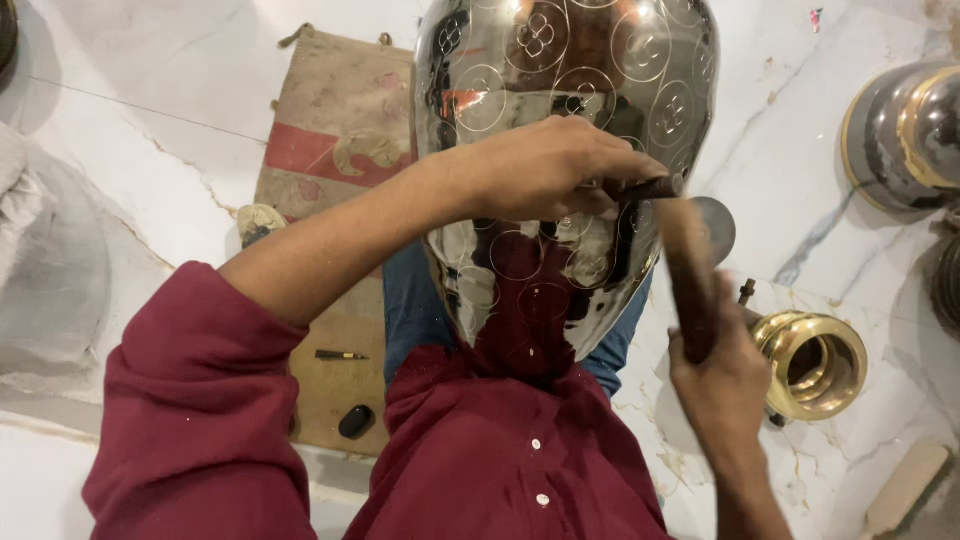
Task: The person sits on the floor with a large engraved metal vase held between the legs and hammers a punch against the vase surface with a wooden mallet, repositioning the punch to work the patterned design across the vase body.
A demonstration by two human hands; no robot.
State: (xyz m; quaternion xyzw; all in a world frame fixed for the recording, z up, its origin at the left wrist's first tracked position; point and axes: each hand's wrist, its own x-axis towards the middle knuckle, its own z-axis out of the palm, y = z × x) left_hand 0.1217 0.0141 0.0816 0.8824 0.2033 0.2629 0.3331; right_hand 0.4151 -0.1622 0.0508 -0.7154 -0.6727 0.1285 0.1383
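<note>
A large shiny metal pot (570, 70) engraved with circles and flower shapes rests on my lap, its mirror surface reflecting my red shirt. My left hand (550, 165) lies across the pot's belly and grips a short dark chisel (648, 187) whose tip points right. My right hand (722, 375) is closed on the wooden handle of a hammer (688, 275), which is blurred and raised toward the chisel's end. The hammer's head is hard to make out.
A worn burlap sack (335, 130) lies on the marble floor at left, with a small dark tool (340, 355) and a black lump (355, 421) on it. A brass ring-shaped vessel neck (815, 362) sits at right, stacked metal vessels (905, 135) at far right, a wooden block (905, 490) bottom right.
</note>
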